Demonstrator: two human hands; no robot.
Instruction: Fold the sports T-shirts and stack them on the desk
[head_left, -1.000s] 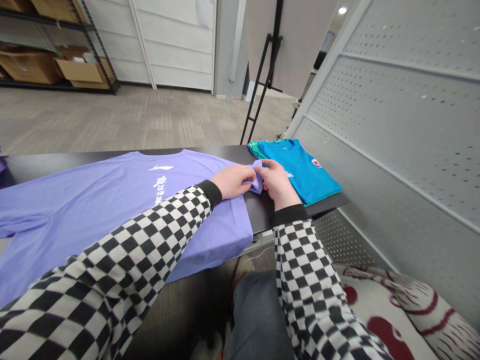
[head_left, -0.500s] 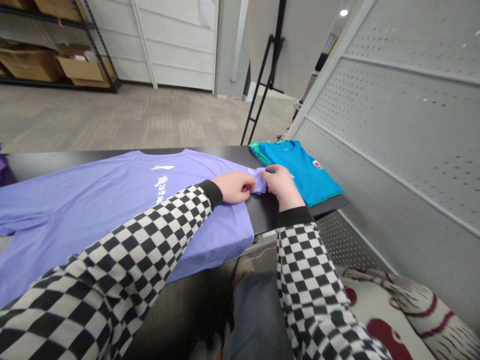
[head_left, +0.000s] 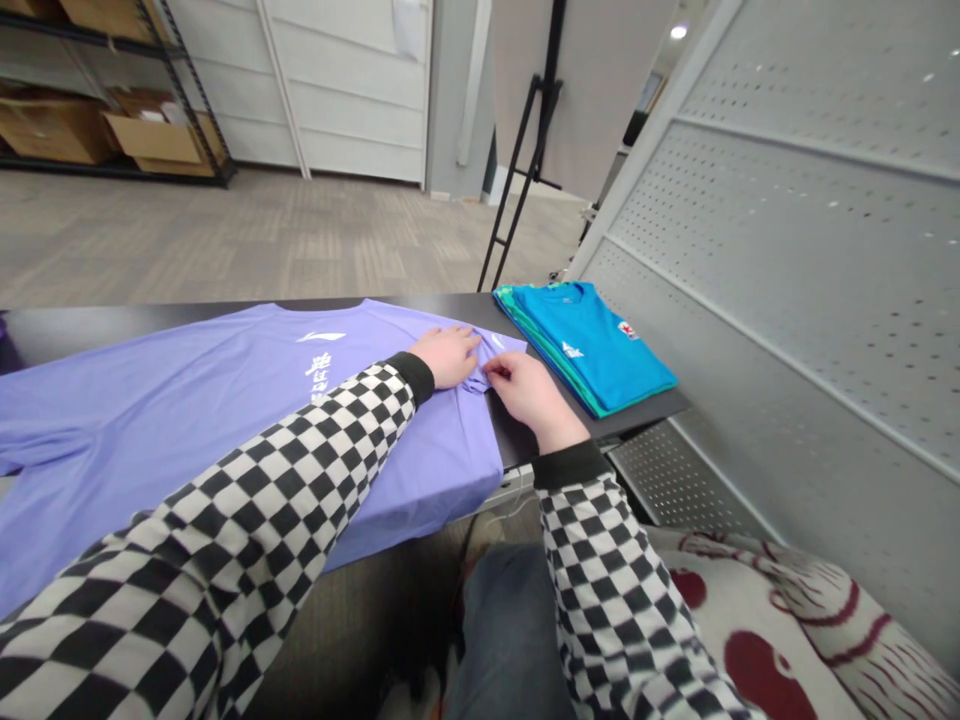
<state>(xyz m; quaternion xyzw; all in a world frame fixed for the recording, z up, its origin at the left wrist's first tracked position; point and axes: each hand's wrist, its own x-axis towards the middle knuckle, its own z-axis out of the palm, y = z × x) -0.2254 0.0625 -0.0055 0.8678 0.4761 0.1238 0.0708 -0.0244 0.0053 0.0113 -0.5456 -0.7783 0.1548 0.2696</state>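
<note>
1. Where the perforated grey panel [head_left: 795, 250] slants up at the right, it stands beside the end of a dark tabletop [head_left: 517, 430].
2. Across that tabletop lies the purple shirt [head_left: 210, 410], spread front up, neckline toward the far edge, its lower part hanging over the near edge.
3. At the table's right end sits a stack of folded shirts [head_left: 600, 345], blue on top, green edges showing below, just beside the purple sleeve [head_left: 506, 344].
4. The left hand [head_left: 447, 357] rests on the sleeve, fingers extended and loosely parted, palm down.
5. The right hand [head_left: 529, 395] is at the sleeve's near edge, thumb and forefinger drawn narrowly together; whether cloth is caught between them, I cannot tell.
6. White lettering [head_left: 318, 372] runs down the purple chest, under a white logo [head_left: 322, 337], partly covered by the left forearm.
</note>
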